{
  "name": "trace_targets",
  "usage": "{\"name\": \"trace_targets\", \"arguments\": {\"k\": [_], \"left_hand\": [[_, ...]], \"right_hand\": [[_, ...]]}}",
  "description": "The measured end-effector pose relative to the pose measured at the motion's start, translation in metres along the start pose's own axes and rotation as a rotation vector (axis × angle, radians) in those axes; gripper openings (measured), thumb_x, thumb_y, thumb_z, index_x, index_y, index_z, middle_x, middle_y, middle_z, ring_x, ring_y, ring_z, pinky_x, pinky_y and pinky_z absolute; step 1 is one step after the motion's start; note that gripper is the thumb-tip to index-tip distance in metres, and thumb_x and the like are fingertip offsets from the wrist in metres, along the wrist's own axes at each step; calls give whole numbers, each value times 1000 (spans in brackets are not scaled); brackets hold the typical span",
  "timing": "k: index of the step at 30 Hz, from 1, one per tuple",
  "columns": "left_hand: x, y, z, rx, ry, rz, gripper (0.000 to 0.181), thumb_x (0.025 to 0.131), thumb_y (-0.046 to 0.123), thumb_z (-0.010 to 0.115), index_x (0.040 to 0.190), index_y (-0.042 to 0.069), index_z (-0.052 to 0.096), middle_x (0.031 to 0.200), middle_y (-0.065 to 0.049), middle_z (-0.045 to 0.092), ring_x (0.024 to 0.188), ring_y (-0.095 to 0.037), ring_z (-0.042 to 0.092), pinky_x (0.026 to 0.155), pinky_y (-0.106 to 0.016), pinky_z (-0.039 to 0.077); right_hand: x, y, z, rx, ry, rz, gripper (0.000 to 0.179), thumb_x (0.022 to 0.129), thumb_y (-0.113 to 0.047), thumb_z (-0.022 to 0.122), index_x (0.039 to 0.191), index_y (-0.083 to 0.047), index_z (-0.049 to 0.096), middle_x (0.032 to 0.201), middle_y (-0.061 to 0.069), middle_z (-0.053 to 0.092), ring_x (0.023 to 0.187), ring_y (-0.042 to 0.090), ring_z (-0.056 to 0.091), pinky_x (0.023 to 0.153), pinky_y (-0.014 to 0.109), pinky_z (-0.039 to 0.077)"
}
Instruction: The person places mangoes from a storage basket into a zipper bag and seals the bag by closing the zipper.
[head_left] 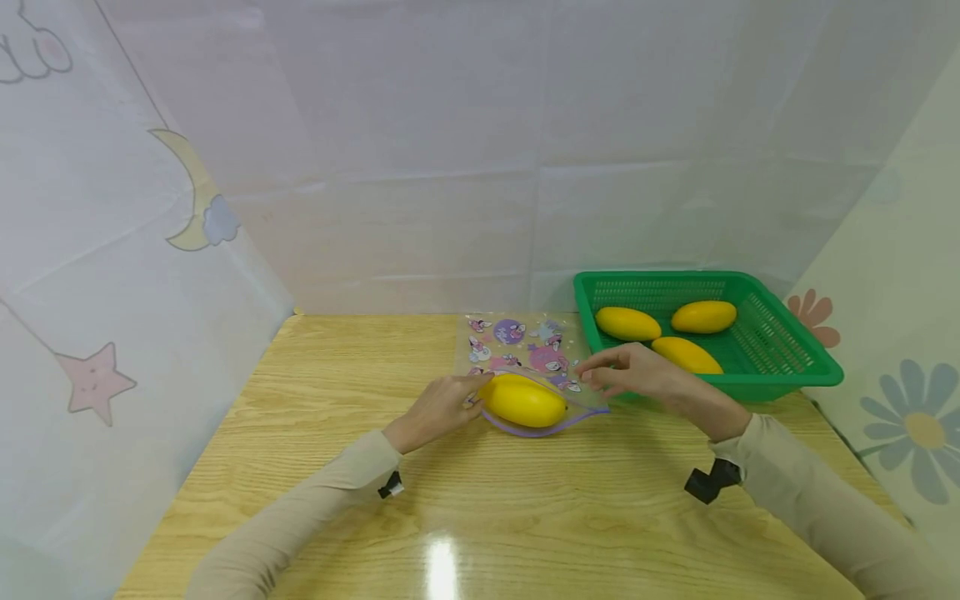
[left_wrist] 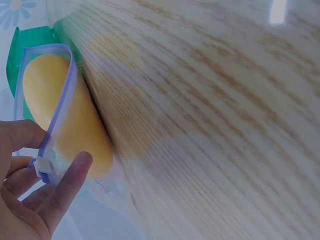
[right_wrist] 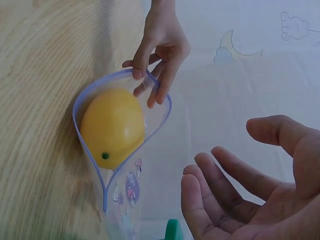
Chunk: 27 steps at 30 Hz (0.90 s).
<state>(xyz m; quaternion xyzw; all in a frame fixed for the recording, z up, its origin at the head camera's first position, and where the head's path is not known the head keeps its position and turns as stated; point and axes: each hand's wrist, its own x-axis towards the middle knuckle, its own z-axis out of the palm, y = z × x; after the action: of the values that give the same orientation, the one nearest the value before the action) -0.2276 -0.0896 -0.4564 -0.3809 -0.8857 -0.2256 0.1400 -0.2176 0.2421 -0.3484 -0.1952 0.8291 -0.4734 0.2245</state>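
Observation:
A yellow mango (head_left: 527, 401) lies in the mouth of a clear zip bag (head_left: 510, 340) printed with pink and purple cartoon figures. The bag's purple rim (right_wrist: 80, 96) gapes around the fruit, whose dark stem spot faces the right wrist view. My left hand (head_left: 444, 407) pinches the rim at one end, beside the white slider (left_wrist: 44, 165). To the right of the bag, my right hand (head_left: 648, 377) hovers with loosely bent fingers and holds nothing. In the right wrist view its fingertips (right_wrist: 190, 187) are apart from the bag.
A green plastic basket (head_left: 806, 343) stands at the back right with three more mangoes (head_left: 703, 317) inside. Its near left side is close to my right hand. The wooden table (head_left: 360, 358) meets a pale cloth wall (head_left: 420, 233) at the back, with printed cloth on both sides.

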Motion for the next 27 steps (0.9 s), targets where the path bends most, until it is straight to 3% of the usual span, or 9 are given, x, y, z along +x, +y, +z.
{"name": "trace_targets", "arguments": {"k": [11, 16, 27], "left_hand": [[0, -1, 0, -4, -11, -6, 41, 86, 4, 75, 126, -1, 65, 117, -16, 70, 46, -2, 24, 42, -15, 26], [0, 0, -1, 4, -17, -7, 41, 86, 4, 75, 126, -1, 65, 117, -16, 69, 46, -2, 25, 42, -16, 27], [0, 1, -2, -13, -24, -14, 42, 86, 3, 74, 126, -2, 64, 120, -17, 68, 44, -1, 22, 41, -14, 25]], "right_hand": [[-1, -4, -11, -45, 15, 17, 46, 100, -29, 61, 132, 4, 59, 136, 25, 55, 119, 42, 53, 93, 43, 52], [0, -2, -17, -71, 23, 11, 45, 100, -29, 60, 130, 4, 60, 134, 23, 56, 116, 36, 56, 93, 43, 52], [0, -1, -32, -90, 47, 16, 50, 102, -29, 58, 136, 6, 54, 137, 27, 51, 119, 40, 53, 96, 49, 49]]}}
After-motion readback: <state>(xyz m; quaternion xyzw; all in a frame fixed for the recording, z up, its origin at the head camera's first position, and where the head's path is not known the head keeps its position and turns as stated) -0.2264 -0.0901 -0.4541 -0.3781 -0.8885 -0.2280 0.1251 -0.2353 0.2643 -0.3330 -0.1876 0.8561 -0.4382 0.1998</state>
